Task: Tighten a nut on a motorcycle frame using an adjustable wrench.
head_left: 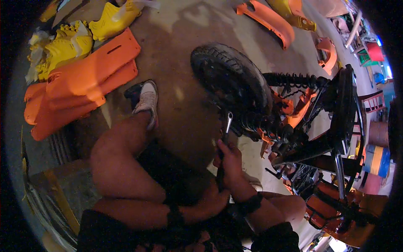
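My right hand [230,164] is wrapped around a wrench [228,124] with a shiny ring-shaped head and a dark handle. The wrench points up and away from me, its head beside the hub side of a black-tyred wheel [233,75]. Low in front of my body, my left hand [213,200] is closed at the lower end of the dark handle; shadow hides some of its fingers. The wheel belongs to a partly stripped vehicle with a black frame [342,113]. Black coil-spring shock absorbers [294,80] flank the wheel.
Orange body panels [84,80] and yellow moulded parts [69,46] lie on the floor at left. More orange pieces [268,23] rest at the far right. Cardboard [54,189] lies near my bent leg. Barrels [378,159] stand along the right edge.
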Tool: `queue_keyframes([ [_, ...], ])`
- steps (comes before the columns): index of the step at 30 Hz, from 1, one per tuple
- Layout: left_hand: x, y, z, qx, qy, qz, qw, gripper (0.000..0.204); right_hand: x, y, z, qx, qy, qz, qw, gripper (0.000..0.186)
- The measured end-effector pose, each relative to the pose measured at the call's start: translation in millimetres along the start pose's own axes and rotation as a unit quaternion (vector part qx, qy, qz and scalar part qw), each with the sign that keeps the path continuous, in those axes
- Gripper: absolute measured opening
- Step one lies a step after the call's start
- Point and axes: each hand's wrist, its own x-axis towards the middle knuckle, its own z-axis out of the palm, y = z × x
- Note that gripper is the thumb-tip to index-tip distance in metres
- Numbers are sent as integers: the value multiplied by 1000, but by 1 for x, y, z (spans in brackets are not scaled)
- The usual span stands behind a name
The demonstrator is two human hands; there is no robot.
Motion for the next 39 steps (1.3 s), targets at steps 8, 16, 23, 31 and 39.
queue_keyframes([
  [8,-12,18,6,2,84,-1,996,53,2,4,-2,-40,5,-11,999,18],
  [16,22,9,-11,-59,57,65,994,52,26,17,-20,-115,-70,-125,983,19],
  [23,3,57,-21,21,54,240,969,39,-29,-43,-30,-71,-58,-74,993,26],
  [31,-29,95,-62,-10,-80,345,935,19,-113,-85,-42,-149,-95,-188,966,25],
  [39,-41,108,-58,1,-114,452,885,18,-146,-71,-64,-209,-173,-342,900,42],
])
